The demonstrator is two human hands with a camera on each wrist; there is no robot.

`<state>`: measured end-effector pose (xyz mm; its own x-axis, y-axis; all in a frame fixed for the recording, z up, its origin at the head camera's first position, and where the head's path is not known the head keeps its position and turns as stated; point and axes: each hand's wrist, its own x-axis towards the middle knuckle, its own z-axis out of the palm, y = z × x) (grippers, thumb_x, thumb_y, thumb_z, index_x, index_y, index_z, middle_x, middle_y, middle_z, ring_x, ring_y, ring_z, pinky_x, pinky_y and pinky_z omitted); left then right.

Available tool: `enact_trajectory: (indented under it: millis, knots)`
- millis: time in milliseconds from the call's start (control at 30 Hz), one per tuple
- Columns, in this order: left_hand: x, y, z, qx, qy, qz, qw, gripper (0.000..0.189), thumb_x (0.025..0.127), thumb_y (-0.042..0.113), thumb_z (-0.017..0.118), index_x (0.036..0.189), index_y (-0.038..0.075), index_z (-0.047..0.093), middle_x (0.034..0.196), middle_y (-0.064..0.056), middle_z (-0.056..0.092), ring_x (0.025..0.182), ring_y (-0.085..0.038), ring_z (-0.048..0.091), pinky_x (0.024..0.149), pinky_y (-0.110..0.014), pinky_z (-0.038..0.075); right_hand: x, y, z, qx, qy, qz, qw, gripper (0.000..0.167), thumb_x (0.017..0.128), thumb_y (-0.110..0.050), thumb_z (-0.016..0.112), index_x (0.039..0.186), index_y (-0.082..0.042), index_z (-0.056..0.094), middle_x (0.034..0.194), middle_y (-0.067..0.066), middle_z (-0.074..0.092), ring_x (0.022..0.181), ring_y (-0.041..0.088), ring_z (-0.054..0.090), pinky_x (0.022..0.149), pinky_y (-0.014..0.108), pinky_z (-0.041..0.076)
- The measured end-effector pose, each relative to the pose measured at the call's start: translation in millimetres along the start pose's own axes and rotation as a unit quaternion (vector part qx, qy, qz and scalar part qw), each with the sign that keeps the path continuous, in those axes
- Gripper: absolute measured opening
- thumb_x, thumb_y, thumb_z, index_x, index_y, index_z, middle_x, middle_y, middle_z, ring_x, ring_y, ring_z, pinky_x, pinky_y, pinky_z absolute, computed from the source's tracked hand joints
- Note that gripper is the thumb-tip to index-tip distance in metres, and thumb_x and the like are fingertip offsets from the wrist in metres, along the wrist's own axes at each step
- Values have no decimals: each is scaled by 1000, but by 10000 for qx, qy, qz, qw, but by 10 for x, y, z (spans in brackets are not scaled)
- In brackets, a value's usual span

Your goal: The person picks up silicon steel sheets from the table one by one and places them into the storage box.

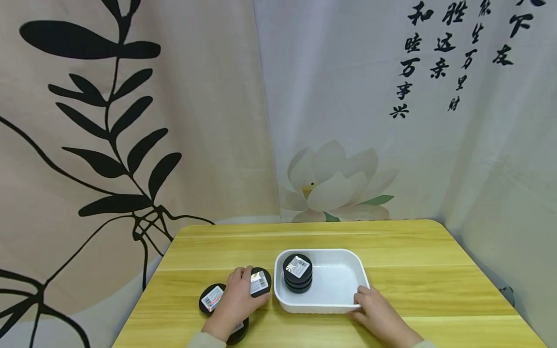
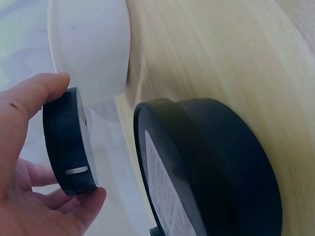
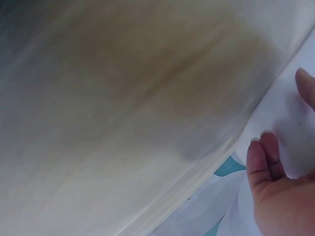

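Note:
My left hand holds a black round disc with a barcode label, to the left of the white tray. In the left wrist view, thumb and fingers pinch the held disc by its edge, above the table. Two more labelled places of black discs show on the table around that hand, partly hidden by it. Inside the tray, at its left end, stands a stack of black discs. My right hand grips the tray's front right corner, thumb outside and fingers over the rim.
The yellow wooden table has rounded far corners. Behind it hang curtains printed with dark leaves, a pale flower and black writing. The tray's right part shows its bare white floor.

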<state>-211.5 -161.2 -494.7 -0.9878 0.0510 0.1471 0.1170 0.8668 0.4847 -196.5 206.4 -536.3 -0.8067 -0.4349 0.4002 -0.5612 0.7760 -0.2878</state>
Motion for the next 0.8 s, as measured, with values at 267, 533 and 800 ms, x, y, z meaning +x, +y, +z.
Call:
enact_trajectory:
  millis: [267, 533, 800]
  knots:
    - [11, 41, -11, -51, -6, 132, 9999, 93, 75, 51, 84, 142, -4, 49, 132, -23, 53, 123, -35, 51, 101, -53, 49, 8, 11, 8, 23, -58, 32, 10000, 31, 77, -33, 84, 69, -25, 55, 77, -18, 41, 71, 3, 39, 63, 24, 40]
    - [30, 66, -28, -2, 28, 176, 9998, 94, 75, 53, 83, 142, -2, 49, 133, -22, 53, 123, -35, 51, 102, -53, 49, 1, 18, 22, -30, 53, -83, 9999, 30, 76, -32, 85, 69, -25, 56, 77, -18, 43, 71, 2, 39, 63, 24, 40]
    - [29, 106, -63, 23, 189, 320, 9993, 91, 75, 50, 84, 140, -4, 50, 131, -23, 53, 123, -37, 51, 101, -53, 49, 2, 15, 9, -1, 30, -110, 9999, 32, 76, -31, 85, 69, -24, 54, 76, -17, 42, 71, 2, 39, 62, 24, 39]
